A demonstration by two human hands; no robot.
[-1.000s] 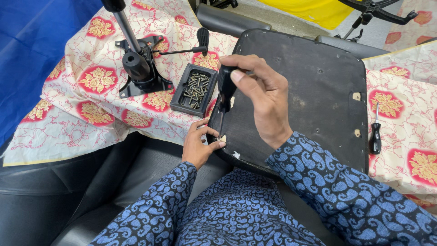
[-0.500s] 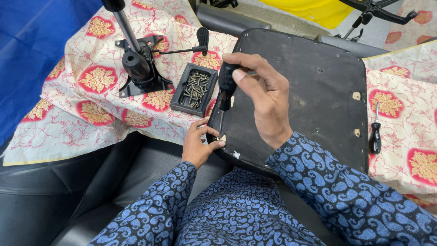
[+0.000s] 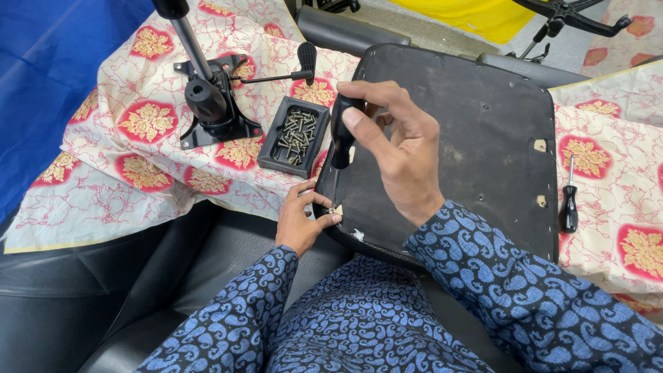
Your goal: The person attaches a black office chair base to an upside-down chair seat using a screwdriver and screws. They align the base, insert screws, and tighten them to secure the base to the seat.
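A black chair seat base [image 3: 476, 138] lies upside down across my lap. My right hand [image 3: 397, 148] grips the black handle of a screwdriver [image 3: 340, 131] held upright, its thin shaft running down to the near left corner of the seat base. There my left hand [image 3: 302, 220] pinches a small screw [image 3: 333, 210] at the tip of the shaft, against the edge of the base.
A black tray of several screws [image 3: 293, 136] sits on the patterned cloth [image 3: 138, 173] left of the seat base. Beyond it stands a black chair mechanism with gas cylinder and lever [image 3: 210, 103]. A second screwdriver [image 3: 568, 204] lies to the right. A black cushion [image 3: 103, 290] is lower left.
My right hand has turned slightly on the screwdriver handle, fingers shifting round it. My left hand stays at the screw.
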